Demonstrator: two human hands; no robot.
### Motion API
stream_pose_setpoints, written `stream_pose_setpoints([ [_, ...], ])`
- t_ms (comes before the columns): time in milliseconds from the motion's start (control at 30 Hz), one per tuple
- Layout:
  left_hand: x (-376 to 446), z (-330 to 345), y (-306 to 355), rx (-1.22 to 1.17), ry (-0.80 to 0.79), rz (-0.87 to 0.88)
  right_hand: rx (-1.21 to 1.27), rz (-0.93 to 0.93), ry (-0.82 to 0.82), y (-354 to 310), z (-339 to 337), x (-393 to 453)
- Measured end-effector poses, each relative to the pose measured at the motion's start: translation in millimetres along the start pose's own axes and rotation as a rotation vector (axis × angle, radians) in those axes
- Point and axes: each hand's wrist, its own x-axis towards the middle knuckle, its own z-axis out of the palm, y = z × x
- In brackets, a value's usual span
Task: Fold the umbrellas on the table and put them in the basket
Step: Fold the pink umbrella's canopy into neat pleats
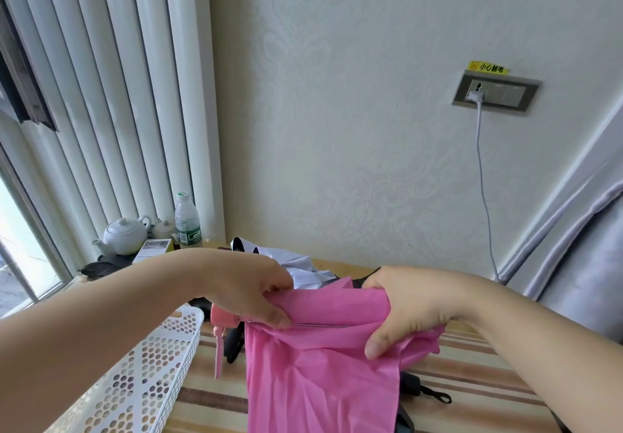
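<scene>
Bright pink umbrella (317, 375) at 6 o'clock, plain and unpatterned, with a paler pink handle (222, 318) and strap at its 9 o'clock edge. White-and-pale-grey umbrella (303, 265) with black trim just beyond, toward 12 o'clock. Black umbrella (413, 386) with a black loop at 4 o'clock. White basket (158, 365) at 8 o'clock, pierced all over with round holes. Tablecloth (478, 382) striped in cream, tan and brown. White teapot (125, 234) at 10 o'clock, beside a clear bottle (187, 220) with a green label and white cap. Cream wallpaper (354, 112) with a faint tone-on-tone floral damask. Grey socket plate (495, 94) at 2 o'clock under a yellow label with dark lettering; white plug and cable.
</scene>
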Motion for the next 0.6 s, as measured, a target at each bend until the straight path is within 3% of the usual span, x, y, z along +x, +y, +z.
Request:
stream_pose_setpoints([
  [100, -4, 0, 1, -0.019, 0.044, 0.019, -0.013, 0.022, -0.021, -1, -1, -1],
  [200, -6, 0, 4, 0.007, 0.087, 0.028, -0.182, -0.007, -0.011, -1, -5, -1],
  [500, -14, -1, 24, 0.296, 0.232, 0.025, -0.315, -0.252, 0.299, -11, 1, 0],
  [600, -17, 1, 29, 0.354, 0.294, 0.046, -0.313, -0.213, 0.186, -15, 6, 2],
])
